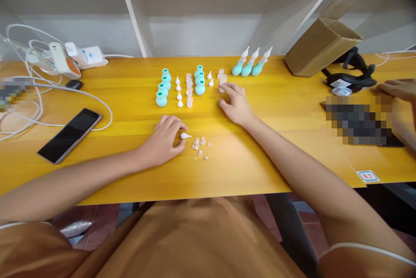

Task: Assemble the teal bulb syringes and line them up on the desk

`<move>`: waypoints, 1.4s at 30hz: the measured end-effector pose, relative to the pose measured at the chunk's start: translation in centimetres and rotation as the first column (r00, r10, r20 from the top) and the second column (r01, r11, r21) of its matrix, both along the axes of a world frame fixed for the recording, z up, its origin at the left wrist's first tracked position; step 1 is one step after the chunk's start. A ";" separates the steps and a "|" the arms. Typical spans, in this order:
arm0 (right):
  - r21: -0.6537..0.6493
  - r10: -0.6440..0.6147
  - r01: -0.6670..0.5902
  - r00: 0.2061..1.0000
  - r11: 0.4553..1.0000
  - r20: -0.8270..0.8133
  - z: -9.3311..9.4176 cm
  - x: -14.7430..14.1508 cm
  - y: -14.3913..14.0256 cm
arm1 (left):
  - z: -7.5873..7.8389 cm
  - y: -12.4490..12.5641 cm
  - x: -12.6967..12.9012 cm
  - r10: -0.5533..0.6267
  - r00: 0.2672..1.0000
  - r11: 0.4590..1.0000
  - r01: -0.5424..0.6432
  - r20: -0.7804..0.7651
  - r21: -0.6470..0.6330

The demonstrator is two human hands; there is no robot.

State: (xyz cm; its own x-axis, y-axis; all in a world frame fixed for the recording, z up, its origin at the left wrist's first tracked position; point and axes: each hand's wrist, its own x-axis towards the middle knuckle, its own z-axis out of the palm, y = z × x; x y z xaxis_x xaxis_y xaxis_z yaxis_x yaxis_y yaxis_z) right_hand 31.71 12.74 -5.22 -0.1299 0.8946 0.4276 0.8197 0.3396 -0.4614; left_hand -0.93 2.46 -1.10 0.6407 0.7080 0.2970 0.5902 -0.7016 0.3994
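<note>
My left hand [167,141] holds a small white pointed nozzle [185,135] between thumb and index finger, its tip facing right. Just right of it lies a loose group of tiny pale pink rings [196,142]. My right hand [236,103] reaches to a pale pink translucent connector [222,79], index finger at it and thumb apart. Turquoise bulbs [161,99] with open necks stand in two rows, with white nozzles [178,89] and pink connectors [189,92] lined up between them. Three assembled turquoise bulb aspirators [247,69] with white tips stand behind my right hand.
A phone [70,135], white cables [108,113], a power strip [87,57] and a black mouse [74,84] lie left. At right are a cardboard box [320,48], a black strapped headset [352,76], a blurred dark object [357,122] and another person's hand [398,90].
</note>
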 end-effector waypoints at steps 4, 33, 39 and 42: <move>0.038 0.068 -0.065 0.994 0.997 -0.084 1.3 -0.5 -1.3 | 0.2 -0.1 0.0 0.018 0.997 0.999 -0.014 0.074 -0.048; 0.025 0.812 -0.845 0.504 0.534 -0.296 6.2 -6.6 -13.1 | 0.3 1.0 -0.4 -0.114 0.814 0.899 0.329 0.570 -0.289; 0.048 0.671 -0.697 0.666 0.715 -0.328 6.9 -5.7 -12.3 | 0.0 1.0 -0.4 -0.071 0.804 0.922 0.280 0.591 -0.269; -0.116 0.618 -0.652 0.752 0.749 -0.230 7.0 -4.2 -11.2 | -0.1 1.0 -0.4 -0.053 0.798 0.925 0.266 0.600 -0.272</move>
State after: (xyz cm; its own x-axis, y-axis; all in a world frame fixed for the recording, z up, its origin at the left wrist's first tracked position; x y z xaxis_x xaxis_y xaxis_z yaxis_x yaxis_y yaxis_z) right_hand 27.51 1.53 1.75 -0.6379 0.6915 0.3390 0.3484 0.6517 -0.6738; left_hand -1.35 3.50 -1.23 0.5397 0.7326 0.4148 0.0688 -0.5294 0.8456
